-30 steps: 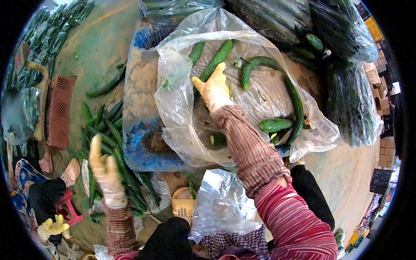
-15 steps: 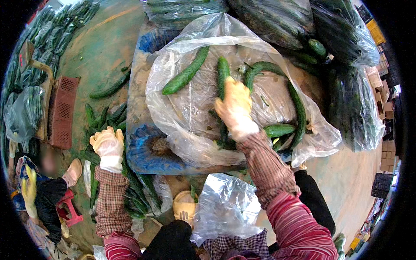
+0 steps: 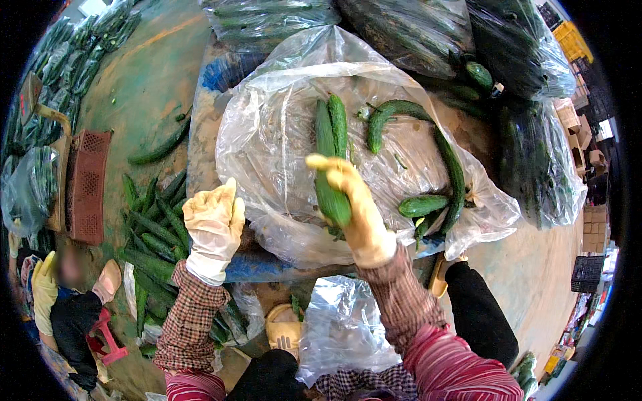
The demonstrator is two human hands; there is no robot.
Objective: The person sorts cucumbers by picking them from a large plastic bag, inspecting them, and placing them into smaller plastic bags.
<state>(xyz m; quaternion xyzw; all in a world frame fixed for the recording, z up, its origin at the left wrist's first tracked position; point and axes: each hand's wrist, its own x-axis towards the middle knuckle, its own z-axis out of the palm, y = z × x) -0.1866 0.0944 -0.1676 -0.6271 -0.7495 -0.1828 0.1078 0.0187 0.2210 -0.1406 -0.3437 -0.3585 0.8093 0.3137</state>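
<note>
My right hand, in a pale yellow glove, is closed around a long green cucumber over a clear plastic bag spread on the low table. Another cucumber lies right beside it. A strongly curved cucumber and a shorter cucumber rest on the bag's right side. My gloved left hand hovers by the table's near left corner, its fingers loosely bent and thumb apart, with nothing seen in it. Left of it, a pile of cucumbers lies on the floor.
Filled bags of cucumbers line the table's far and right sides. A folded clear bag lies in front of me. At left are a scale with a brown crate, a pink stool and another person's gloved hand.
My left hand has risen from the floor pile toward the table. The cucumber at the bag's upper left now lies beside the middle one, with my right hand around it.
</note>
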